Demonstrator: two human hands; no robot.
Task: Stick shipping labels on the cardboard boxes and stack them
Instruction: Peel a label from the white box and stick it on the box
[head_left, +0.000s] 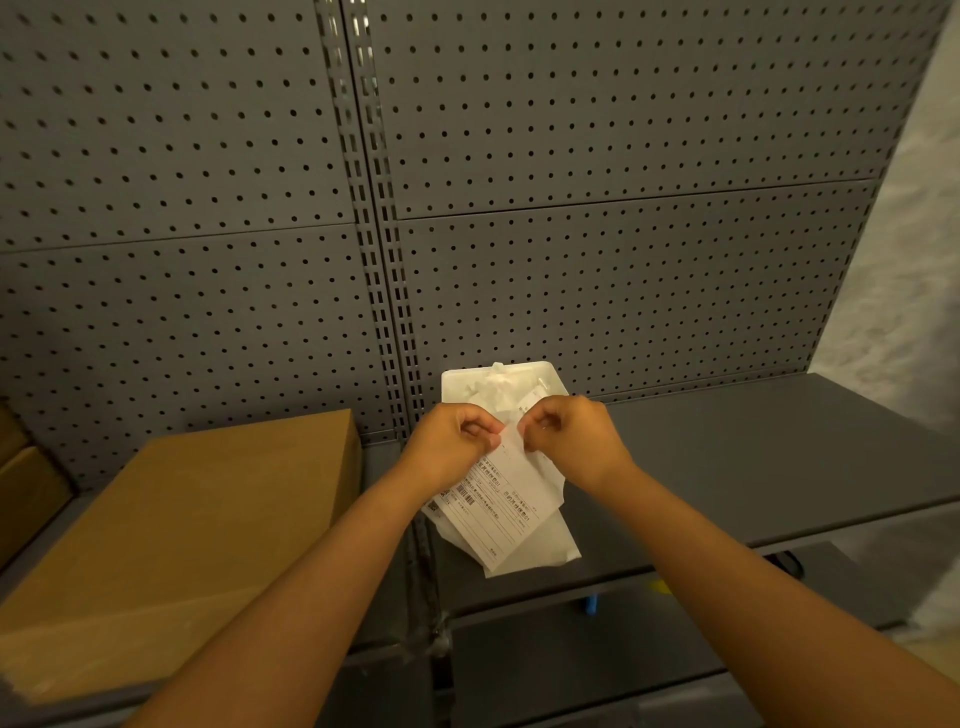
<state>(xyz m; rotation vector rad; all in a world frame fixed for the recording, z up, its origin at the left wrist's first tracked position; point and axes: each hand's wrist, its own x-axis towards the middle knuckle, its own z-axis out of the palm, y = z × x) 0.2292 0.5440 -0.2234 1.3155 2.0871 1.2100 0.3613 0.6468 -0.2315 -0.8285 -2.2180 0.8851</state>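
Note:
A white shipping label sheet (500, 506) with barcode and printed text hangs in the air above the grey shelf (727, 467). My left hand (452, 447) pinches its top edge from the left. My right hand (571, 436) pinches the same top corner from the right, fingers curled close to the left hand's. Behind and under the sheet lies a white tray (457, 384) with crumpled backing paper and more white sheets. A large brown cardboard box (197, 525) lies flat on the shelf to the left of my arms, its top bare.
A grey pegboard wall (571, 208) rises right behind the shelf. More cardboard boxes (26, 478) show at the far left edge. A lower shelf level holds a small blue item (591, 605) and a yellow one (661, 586).

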